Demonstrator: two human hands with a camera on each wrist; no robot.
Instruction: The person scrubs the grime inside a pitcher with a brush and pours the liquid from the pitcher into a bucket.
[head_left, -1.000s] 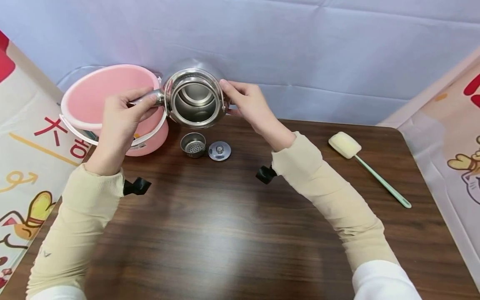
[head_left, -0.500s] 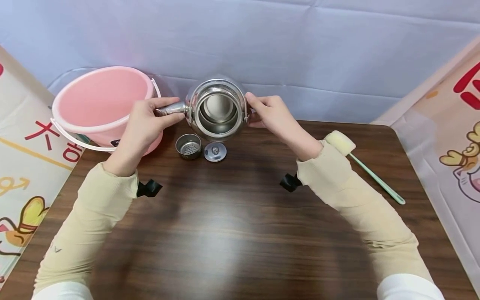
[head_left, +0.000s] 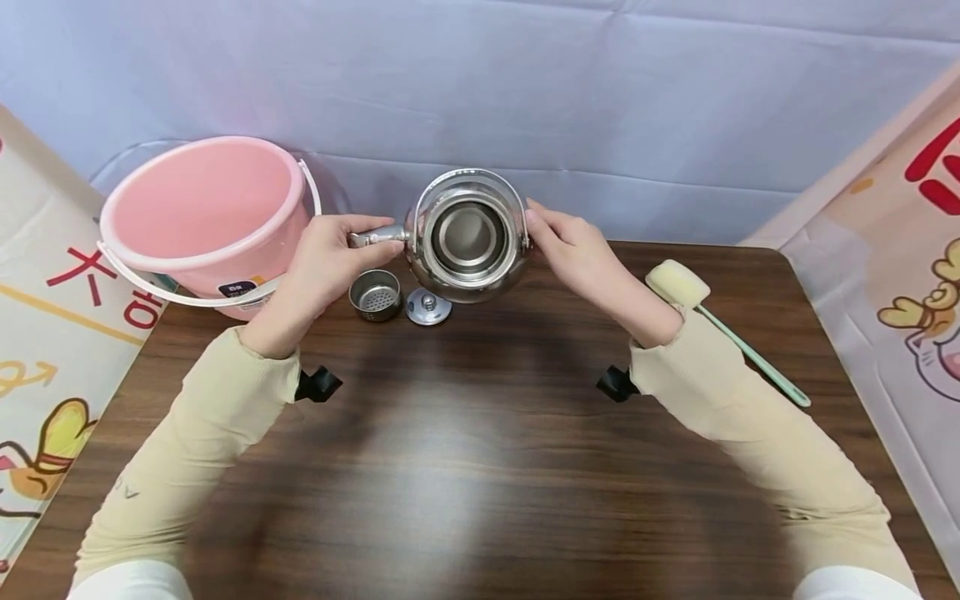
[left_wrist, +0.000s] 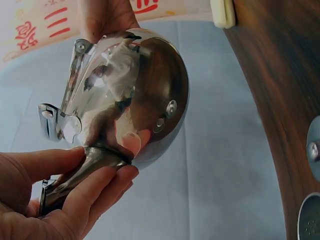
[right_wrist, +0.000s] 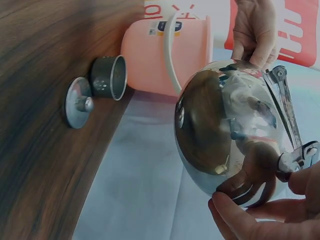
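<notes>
In the head view, a shiny stainless steel kettle (head_left: 480, 288) is held up over the table's back edge, its round mouth facing the camera and its lid off. My left hand (head_left: 324, 257) grips the spout at the kettle's left. Opposite, my right hand (head_left: 576, 250) holds the side of the body near the mouth, the fingertips partly hidden behind it. The wrist views show the rounded body (left_wrist: 155, 85) and the wire handle's hinges. Below on the table lie a perforated steel strainer cup (head_left: 376, 295) and the kettle's small round lid (head_left: 429, 307).
A pink bucket (head_left: 202, 204) with a white handle stands at the back left, beside my left hand. A sponge brush (head_left: 678, 283) with a green handle lies on the right of the brown table (head_left: 450, 467), partly behind my right sleeve. A pale cloth (head_left: 420, 92) hangs behind.
Both hands have carried the kettle to the right, away from the bucket, and slightly nearer. Its mouth has turned a little more upward. The strainer cup, lid and brush stay put.
</notes>
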